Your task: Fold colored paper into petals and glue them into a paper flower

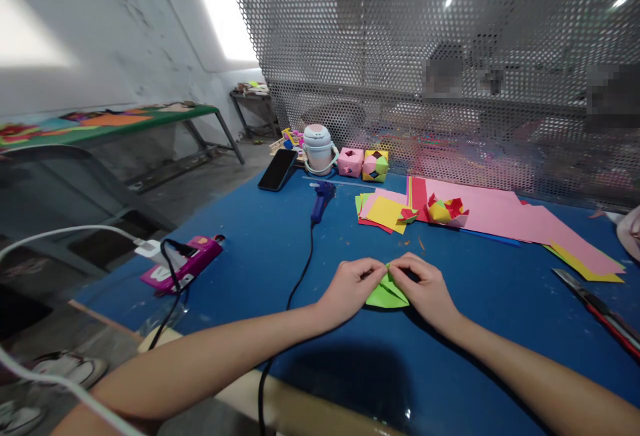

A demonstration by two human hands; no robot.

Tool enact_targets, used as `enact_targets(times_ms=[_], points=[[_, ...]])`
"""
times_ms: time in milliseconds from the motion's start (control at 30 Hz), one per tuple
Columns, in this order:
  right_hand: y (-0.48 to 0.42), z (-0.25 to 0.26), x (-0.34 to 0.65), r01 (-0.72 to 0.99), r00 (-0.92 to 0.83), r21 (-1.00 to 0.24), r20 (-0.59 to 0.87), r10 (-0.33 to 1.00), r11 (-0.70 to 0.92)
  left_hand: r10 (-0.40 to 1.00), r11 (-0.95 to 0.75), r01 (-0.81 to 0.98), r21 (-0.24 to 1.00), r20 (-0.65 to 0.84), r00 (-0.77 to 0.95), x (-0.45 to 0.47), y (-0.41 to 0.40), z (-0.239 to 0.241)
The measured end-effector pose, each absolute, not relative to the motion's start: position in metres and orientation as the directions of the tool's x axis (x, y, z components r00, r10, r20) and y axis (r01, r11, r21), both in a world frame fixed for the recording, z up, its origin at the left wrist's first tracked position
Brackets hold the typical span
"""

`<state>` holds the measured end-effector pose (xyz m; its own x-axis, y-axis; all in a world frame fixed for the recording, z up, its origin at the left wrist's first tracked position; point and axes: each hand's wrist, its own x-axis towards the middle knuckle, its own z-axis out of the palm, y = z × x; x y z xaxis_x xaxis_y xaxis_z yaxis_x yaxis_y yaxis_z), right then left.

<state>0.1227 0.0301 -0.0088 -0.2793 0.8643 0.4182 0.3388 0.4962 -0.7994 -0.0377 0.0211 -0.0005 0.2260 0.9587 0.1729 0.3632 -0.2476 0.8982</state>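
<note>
A piece of green folded paper [386, 295] lies low over the blue table, between my two hands. My left hand [353, 286] pinches its upper left edge between thumb and fingers. From the other side my right hand [423, 286] pinches the paper near the same top point, so the fingertips of both hands almost meet. Creases run across the paper's front. Beyond the hands sit a small stack of coloured paper squares [385, 213] and a partly assembled red, yellow and pink folded-paper piece [447, 211].
A blue glue gun [323, 199] trails its black cord past my left arm. Scissors or a cutter with red handles [600, 309] lies at right. A purple power strip [185, 266], phone [278, 169], white bottle [319, 149], paper cubes [351, 163] and pink sheets [495, 213] surround the work area.
</note>
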Motion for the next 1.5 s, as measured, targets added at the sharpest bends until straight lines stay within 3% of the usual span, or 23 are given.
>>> enact_targets(times_ms=[433, 667, 833, 1067, 1500], points=[[0.031, -0.011, 0.123, 0.353, -0.268, -0.813, 0.385, 0.883, 0.462, 0.949, -0.229, 0.284, 0.931, 0.148, 0.279, -0.037, 0.021, -0.002], [0.033, -0.013, 0.124, 0.379, -0.249, -0.797, 0.401, 0.881, 0.47, 0.933, -0.062, 0.112, 0.992, 0.018, 0.36, -0.036, 0.022, -0.009], [0.033, -0.012, 0.124, 0.357, -0.286, -0.82, 0.359, 0.888, 0.447, 0.96, -0.076, 0.152, 0.985, 0.031, 0.277, -0.037, 0.025, -0.011], [0.032, -0.012, 0.12, 0.372, -0.233, -0.882, 0.213, 0.949, 0.289, 0.984, -0.119, 0.237, 0.964, 0.083, 0.156, -0.038, 0.027, -0.01], [0.034, -0.017, 0.123, 0.464, -0.215, -0.817, 0.272, 0.938, 0.343, 0.97, -0.159, 0.277, 0.948, 0.098, 0.221, -0.038, 0.025, -0.004]])
